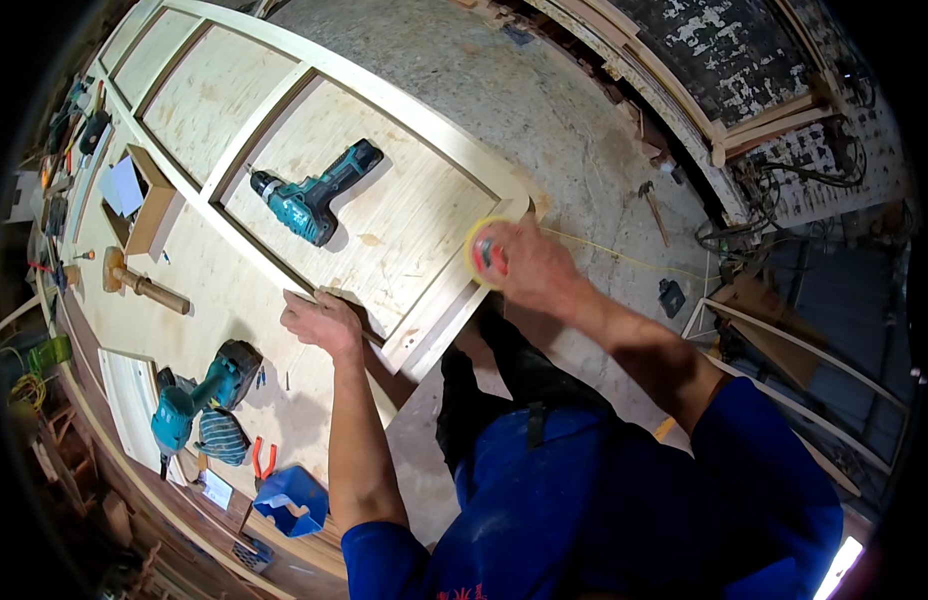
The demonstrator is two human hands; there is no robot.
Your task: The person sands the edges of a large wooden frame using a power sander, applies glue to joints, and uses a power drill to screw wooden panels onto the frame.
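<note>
Blue shirt (584, 490); right hand (539, 262) holding yellow-rimmed disc (487, 254); pale crossbarred frame (259, 132).

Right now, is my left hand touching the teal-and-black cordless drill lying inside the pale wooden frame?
Apart. The head view shows a strip of bare, pale wooden panel between your left hand and the teal-and-black cordless drill.

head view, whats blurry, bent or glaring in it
In the head view, the right hand and its round yellow-rimmed object look smeared; in the head view, the wooden frame bows with the fisheye; also in the head view, a bright strip glares at lower right.
</note>
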